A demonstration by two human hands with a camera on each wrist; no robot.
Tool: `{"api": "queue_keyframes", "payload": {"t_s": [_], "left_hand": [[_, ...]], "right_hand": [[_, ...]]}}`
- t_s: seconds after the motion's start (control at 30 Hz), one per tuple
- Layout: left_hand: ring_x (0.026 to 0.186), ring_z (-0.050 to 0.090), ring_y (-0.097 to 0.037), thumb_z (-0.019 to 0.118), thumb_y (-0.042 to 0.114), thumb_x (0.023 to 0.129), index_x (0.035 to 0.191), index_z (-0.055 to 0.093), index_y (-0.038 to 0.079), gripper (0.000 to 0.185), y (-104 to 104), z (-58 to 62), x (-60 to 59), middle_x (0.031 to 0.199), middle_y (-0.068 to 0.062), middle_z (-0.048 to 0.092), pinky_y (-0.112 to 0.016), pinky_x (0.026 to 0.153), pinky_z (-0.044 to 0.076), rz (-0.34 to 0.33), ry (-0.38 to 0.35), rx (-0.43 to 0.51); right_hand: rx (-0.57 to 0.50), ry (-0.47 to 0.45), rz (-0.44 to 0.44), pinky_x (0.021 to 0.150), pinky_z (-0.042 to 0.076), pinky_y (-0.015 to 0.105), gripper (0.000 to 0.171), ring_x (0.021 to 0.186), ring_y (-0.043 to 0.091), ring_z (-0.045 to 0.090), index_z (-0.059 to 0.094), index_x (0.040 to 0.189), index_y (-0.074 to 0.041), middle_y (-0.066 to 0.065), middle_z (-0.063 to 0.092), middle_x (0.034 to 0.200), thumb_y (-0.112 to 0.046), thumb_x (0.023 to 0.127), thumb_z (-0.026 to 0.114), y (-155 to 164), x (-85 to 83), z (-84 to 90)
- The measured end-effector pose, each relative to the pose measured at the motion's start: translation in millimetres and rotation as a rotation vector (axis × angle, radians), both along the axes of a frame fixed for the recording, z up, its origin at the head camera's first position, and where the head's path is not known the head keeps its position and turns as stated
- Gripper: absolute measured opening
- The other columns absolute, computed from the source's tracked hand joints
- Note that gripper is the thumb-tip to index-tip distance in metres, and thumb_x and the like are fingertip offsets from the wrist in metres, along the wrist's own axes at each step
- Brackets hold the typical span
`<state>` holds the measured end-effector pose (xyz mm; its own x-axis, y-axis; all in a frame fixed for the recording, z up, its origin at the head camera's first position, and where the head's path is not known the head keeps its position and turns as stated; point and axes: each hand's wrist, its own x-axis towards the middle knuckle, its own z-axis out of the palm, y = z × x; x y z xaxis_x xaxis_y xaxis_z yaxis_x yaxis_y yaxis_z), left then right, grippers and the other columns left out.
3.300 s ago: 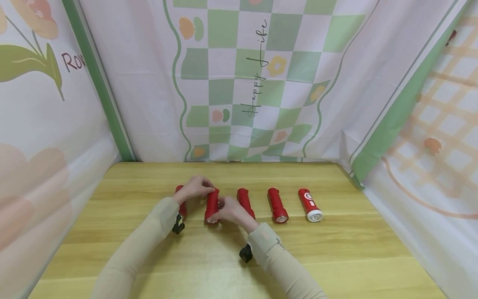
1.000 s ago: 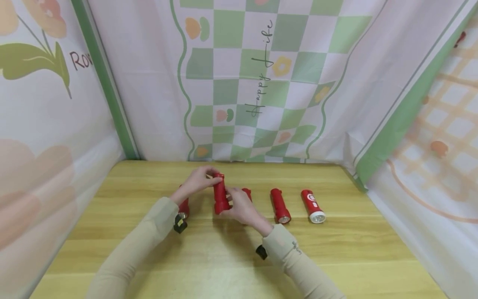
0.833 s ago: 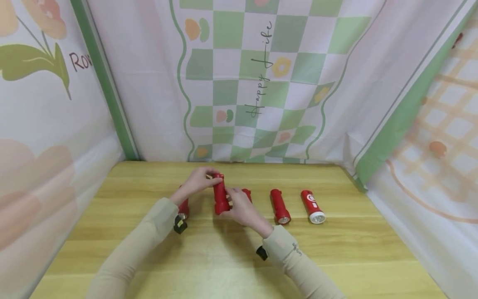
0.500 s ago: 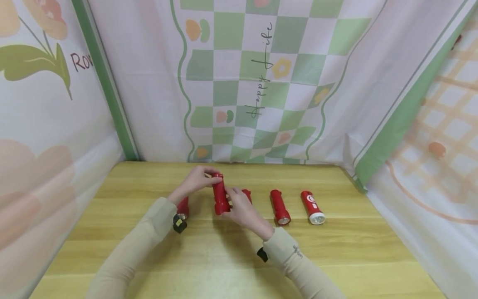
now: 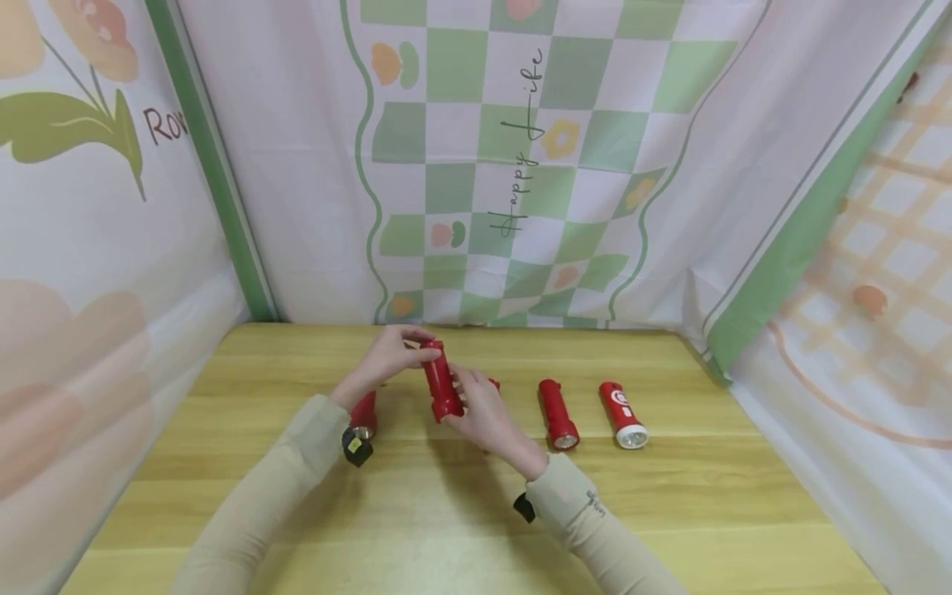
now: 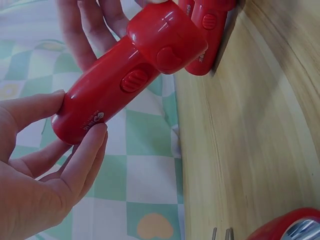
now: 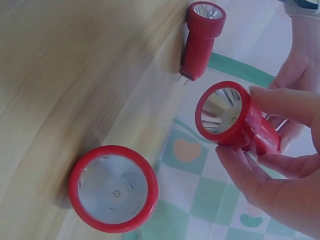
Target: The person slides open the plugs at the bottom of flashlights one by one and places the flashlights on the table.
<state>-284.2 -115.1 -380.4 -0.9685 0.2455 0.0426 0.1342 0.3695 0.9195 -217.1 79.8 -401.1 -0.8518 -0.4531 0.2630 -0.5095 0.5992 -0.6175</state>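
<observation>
A red flashlight (image 5: 440,380) is held between both hands above the wooden table, its lens end lower and toward me. My left hand (image 5: 388,359) pinches its tail end between thumb and fingers. Around the lens end, my right hand (image 5: 487,416) grips with thumb and fingers. In the left wrist view a ribbed slide switch (image 6: 134,80) shows on the barrel. The right wrist view looks at its clear lens (image 7: 221,111). Another red flashlight (image 5: 364,411), partly behind my left wrist, lies on the table; two metal prongs (image 7: 185,78) stick out of its tail.
Right of my hands lie a plain red flashlight (image 5: 556,413) and a red one with a white head and logo (image 5: 623,413). One more red flashlight (image 5: 494,384) is mostly hidden behind my right hand. Patterned curtains (image 5: 297,207) enclose the table (image 5: 416,529).
Both hands have raised the held flashlight off the table from its place in the row. In the last half second it tilts slightly more and rises a little. The other flashlights stay put.
</observation>
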Motion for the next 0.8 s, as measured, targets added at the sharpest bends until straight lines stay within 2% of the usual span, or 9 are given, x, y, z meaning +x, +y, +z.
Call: {"api": "queue_keyframes", "payload": {"t_s": [0.2,0.4,0.8], "left_hand": [[0.096,0.072,-0.030,0.075,0.018,0.088,0.126,0.063,-0.001,0.044,1.5,5.1,7.3,0.125,-0.022,0.066,-0.040,0.083,0.062,0.001,0.025,0.019],[0.097,0.073,-0.030,0.075,0.020,0.087,0.124,0.065,0.002,0.043,3.6,6.6,11.7,0.122,-0.020,0.069,-0.037,0.082,0.062,0.011,0.061,0.011],[0.100,0.073,-0.029,0.077,0.022,0.086,0.123,0.066,0.004,0.043,6.3,10.3,20.0,0.122,-0.018,0.070,-0.037,0.083,0.061,0.041,0.059,0.044]], "right_hand": [[-0.053,-0.014,-0.027,0.083,0.062,0.040,0.059,0.104,0.031,0.066,0.049,0.135,0.007,0.022,0.063,0.119,-0.003,0.084,0.076,1.0,-5.3,1.1],[-0.068,-0.017,-0.071,0.082,0.061,0.046,0.054,0.095,0.033,0.069,0.054,0.131,0.006,0.021,0.068,0.112,-0.010,0.084,0.078,2.7,-7.5,4.7],[-0.019,-0.002,-0.113,0.080,0.061,0.039,0.049,0.092,0.025,0.068,0.061,0.127,-0.001,0.015,0.069,0.109,-0.016,0.084,0.080,7.6,-11.0,10.7]]}}
